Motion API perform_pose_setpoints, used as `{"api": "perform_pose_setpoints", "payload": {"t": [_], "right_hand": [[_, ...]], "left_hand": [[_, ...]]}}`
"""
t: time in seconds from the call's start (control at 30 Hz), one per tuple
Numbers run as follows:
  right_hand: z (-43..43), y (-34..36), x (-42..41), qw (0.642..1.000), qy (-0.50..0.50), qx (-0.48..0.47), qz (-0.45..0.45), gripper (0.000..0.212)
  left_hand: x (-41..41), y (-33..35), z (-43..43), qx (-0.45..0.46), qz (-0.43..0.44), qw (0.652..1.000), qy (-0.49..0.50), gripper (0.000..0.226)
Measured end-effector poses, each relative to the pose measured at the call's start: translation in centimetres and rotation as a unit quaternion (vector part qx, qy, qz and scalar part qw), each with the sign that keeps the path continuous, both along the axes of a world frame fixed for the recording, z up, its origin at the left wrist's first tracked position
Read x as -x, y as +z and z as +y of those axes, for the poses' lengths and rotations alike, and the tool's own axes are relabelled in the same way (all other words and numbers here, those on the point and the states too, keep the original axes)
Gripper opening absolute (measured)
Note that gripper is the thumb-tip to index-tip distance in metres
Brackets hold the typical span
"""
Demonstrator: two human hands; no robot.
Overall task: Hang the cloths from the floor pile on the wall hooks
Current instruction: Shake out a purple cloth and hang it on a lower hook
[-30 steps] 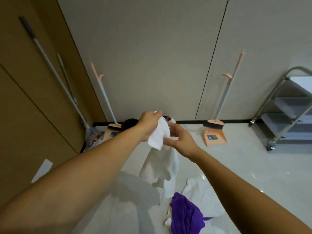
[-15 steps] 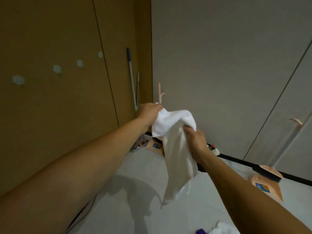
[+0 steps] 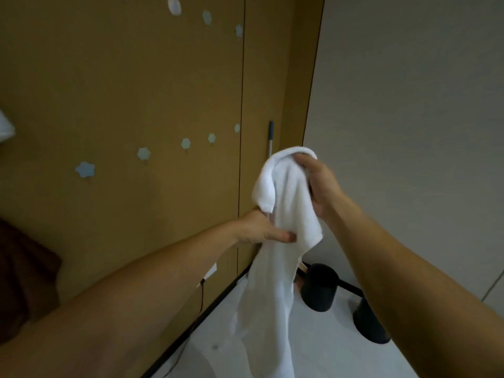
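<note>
A white cloth (image 3: pixel 283 214) hangs in front of me, held by both hands. My right hand (image 3: pixel 319 184) grips its bunched top, fingers curled over the fold. My left hand (image 3: pixel 261 227) holds it lower down, thumb pressed on the fabric. The cloth's long tail drops toward the floor. On the brown wall to the left sit pale flower-shaped hooks (image 3: pixel 143 153) in a rising row, with a second row (image 3: pixel 207 17) higher up. The hooks I can see are bare. The floor pile is out of view.
A white cloth corner (image 3: pixel 5 126) shows at the far left edge. A dark brown cloth (image 3: pixel 24 276) hangs at the lower left. Two black round bins (image 3: pixel 319 287) stand on the pale floor by the corner. A mop handle (image 3: pixel 270 137) leans on the wall.
My view has swung left and up toward the brown wall, so the hooks are nearer. My right hand has risen to the cloth's top; my left now holds lower.
</note>
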State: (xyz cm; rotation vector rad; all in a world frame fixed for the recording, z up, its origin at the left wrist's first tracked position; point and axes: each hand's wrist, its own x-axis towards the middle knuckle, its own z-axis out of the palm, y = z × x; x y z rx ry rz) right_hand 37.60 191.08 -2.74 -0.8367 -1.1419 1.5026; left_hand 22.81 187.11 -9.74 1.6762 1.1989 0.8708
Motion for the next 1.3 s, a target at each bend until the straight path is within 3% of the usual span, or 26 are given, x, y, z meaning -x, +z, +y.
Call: {"api": "perform_pose_setpoints", "payload": {"t": [0.13, 0.23, 0.33, 0.4, 0.47, 0.53, 0.63, 0.73, 0.87, 0.97, 1.17, 1.3], "right_hand": [[-0.6, -0.4, 3.3, 0.995, 0.076, -0.059, 0.020, 0.057], [-1.5, -3.8, 5.2, 0.992, 0.063, -0.085, -0.064, 0.075], [-3.4, -7.9, 7.9, 0.972, 0.164, -0.034, -0.166, 0.075], [-4.5, -9.1, 9.7, 0.965, 0.174, -0.019, -0.196, 0.070], [-4.8, -9.1, 11.1, 0.975, 0.141, -0.021, -0.172, 0.059], [-4.7, -8.2, 12.2, 0.986, 0.109, -0.023, -0.127, 0.051], [-4.0, -6.6, 13.7, 0.992, 0.065, -0.007, -0.104, 0.053], [-3.2, -5.8, 15.1, 0.975, 0.099, 0.001, -0.198, 0.055], [-2.1, -4.9, 15.6, 0.936, 0.093, -0.083, -0.330, 0.039], [-0.5, -4.1, 14.8, 0.942, 0.103, -0.088, -0.308, 0.034], [3.5, -3.7, 11.9, 0.986, 0.106, 0.039, -0.126, 0.037], [5.8, -3.9, 9.6, 0.983, 0.143, 0.066, -0.098, 0.035]], "left_hand": [[3.2, 1.6, 0.2, -0.110, -0.095, 0.977, 0.158, 0.035], [6.3, 3.7, 0.5, -0.067, -0.197, 0.930, 0.305, 0.033], [8.7, 6.0, 0.0, 0.011, -0.309, 0.903, 0.299, 0.046], [10.1, 7.0, -0.7, 0.025, -0.363, 0.898, 0.248, 0.045], [11.6, 6.7, -1.5, 0.022, -0.356, 0.911, 0.209, 0.040], [13.0, 5.1, -2.4, 0.024, -0.289, 0.933, 0.214, 0.031], [14.7, 1.6, -3.2, 0.116, -0.208, 0.952, 0.195, 0.048], [16.1, -0.8, -3.7, 0.211, -0.195, 0.950, 0.122, 0.062], [17.2, -1.7, -3.8, 0.183, -0.230, 0.939, 0.178, 0.046], [17.4, -1.4, -3.6, 0.147, -0.296, 0.916, 0.226, 0.043], [17.3, -0.9, -3.8, 0.102, -0.373, 0.859, 0.336, 0.017], [18.6, -0.1, -4.2, 0.042, -0.436, 0.783, 0.442, 0.041]]}}
